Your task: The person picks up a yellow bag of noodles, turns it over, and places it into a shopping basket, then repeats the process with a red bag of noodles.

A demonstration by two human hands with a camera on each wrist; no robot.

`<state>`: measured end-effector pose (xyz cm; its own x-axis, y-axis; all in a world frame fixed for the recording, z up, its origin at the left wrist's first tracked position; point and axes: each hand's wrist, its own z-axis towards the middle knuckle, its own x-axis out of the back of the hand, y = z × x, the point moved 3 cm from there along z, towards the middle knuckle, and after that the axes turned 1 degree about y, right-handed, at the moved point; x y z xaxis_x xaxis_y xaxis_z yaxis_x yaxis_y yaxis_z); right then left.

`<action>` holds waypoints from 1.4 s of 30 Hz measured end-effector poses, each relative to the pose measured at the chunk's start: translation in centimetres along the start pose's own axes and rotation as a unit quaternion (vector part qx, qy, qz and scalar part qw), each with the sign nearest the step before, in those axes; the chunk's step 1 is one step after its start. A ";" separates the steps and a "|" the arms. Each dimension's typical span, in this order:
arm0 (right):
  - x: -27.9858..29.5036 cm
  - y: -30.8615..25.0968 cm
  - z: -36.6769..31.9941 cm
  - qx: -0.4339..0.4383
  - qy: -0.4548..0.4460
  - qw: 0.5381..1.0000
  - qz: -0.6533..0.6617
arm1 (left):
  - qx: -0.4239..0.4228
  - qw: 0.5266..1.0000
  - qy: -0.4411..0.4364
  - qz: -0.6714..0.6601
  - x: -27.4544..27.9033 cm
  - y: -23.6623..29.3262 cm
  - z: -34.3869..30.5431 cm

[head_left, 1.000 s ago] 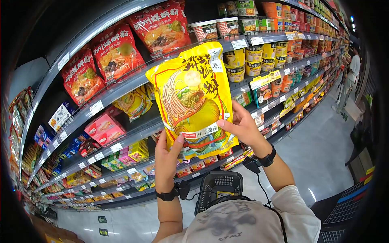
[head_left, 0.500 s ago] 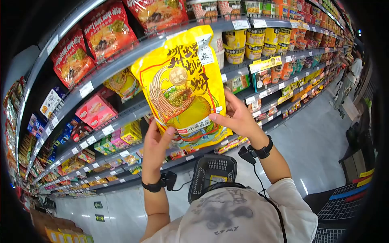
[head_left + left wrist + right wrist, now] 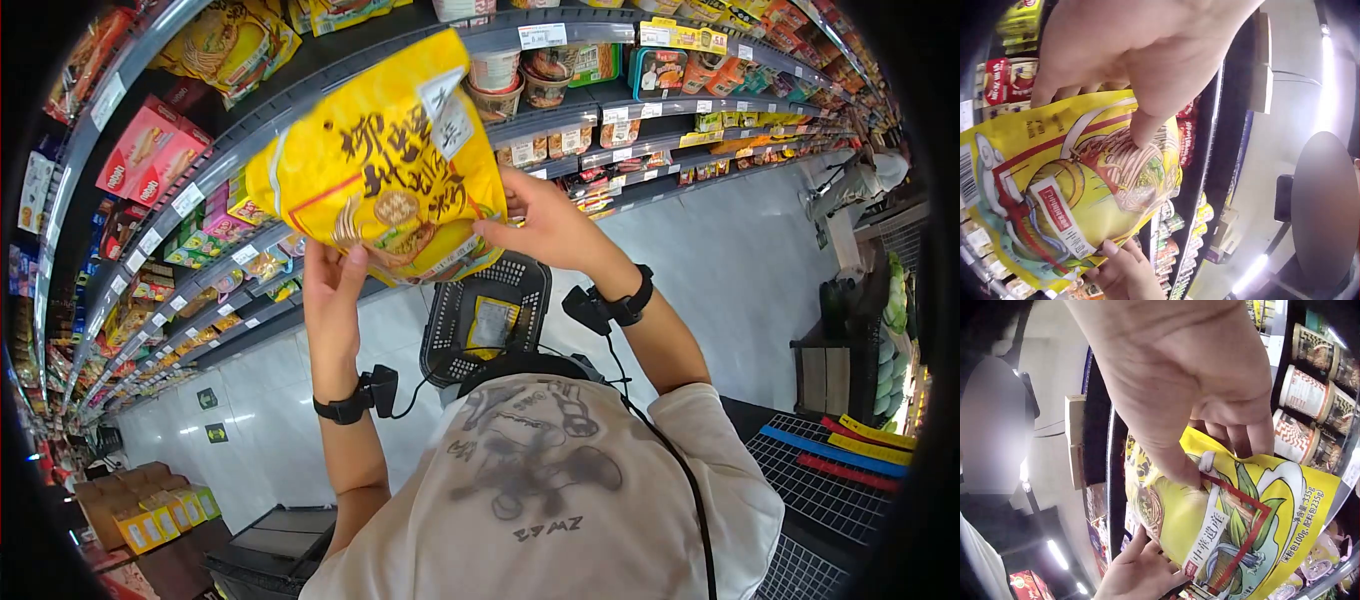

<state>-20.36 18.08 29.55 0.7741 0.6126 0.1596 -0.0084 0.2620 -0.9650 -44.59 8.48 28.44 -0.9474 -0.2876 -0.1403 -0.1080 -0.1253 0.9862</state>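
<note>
A yellow noodle bag (image 3: 385, 150) with black lettering is held up between both hands in the head view, its top tilted away. The left hand (image 3: 335, 300) pinches its lower left edge, thumb on the front. At the lower right edge the right hand (image 3: 545, 220) grips it, thumb on the front and fingers behind. In the left wrist view the left thumb presses on the printed noodles of the bag (image 3: 1085, 181). The right wrist view shows the right hand (image 3: 1179, 381) holding the bag (image 3: 1241, 519) by its side.
Below the bag stands a dark basket (image 3: 437, 335) with a yellow packet (image 3: 493, 325) inside. Curved store shelves (image 3: 235, 140) carry boxes, cups and bags beyond the hands. Wire racks (image 3: 820, 490) are at lower right, cartons (image 3: 150, 505) at lower left, and another person (image 3: 860, 185) far right.
Both hands and the bag have moved left, and the bag's top has tipped away. The view has shifted downward, showing more of the basket and the packet in it.
</note>
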 end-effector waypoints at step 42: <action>-13.3 47.2 -15.8 -0.267 -0.043 0.931 -0.246 | 0.411 0.900 0.015 0.142 8.7 -49.9 -10.2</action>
<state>-21.03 10.55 -21.42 0.5470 0.5798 0.6039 0.6675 0.1333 -0.7326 -44.33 2.52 -22.91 -0.9646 -0.2249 0.1376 -0.0611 0.6986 0.7129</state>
